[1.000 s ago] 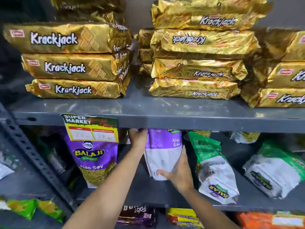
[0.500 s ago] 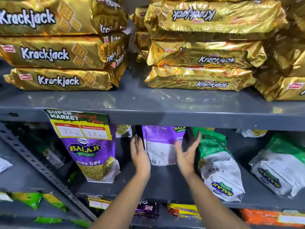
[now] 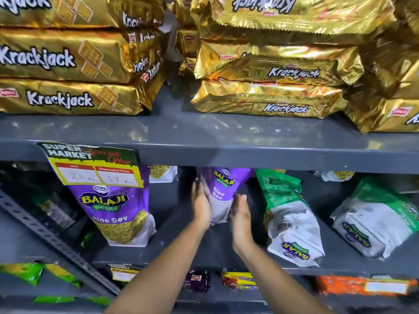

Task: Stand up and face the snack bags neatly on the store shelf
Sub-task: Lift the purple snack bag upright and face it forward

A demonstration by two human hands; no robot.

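Observation:
A purple Balaji Aloo Sev bag (image 3: 223, 189) stands at the middle of the lower shelf (image 3: 172, 252), its logo side turned partly toward me. My left hand (image 3: 200, 206) presses its left edge and my right hand (image 3: 241, 220) lies flat against its lower right edge, so the bag sits between my palms. Another purple Aloo Sev bag (image 3: 118, 214) stands upright to the left, front facing out. To the right, a green and white Balaji bag (image 3: 290, 225) leans over with its back showing, and a second green bag (image 3: 374, 225) lies tilted.
Gold Krackjack packs (image 3: 272, 87) are stacked on the upper shelf (image 3: 249, 152). A supermarket price tag (image 3: 93, 164) hangs from that shelf's edge over the left purple bag. A slanted metal brace (image 3: 56, 243) crosses at left. More packets (image 3: 240, 281) lie on the bottom shelf.
My hands, held open just off the purple bag half a second ago, have closed in on its sides. The bag has turned from back side out toward logo side out.

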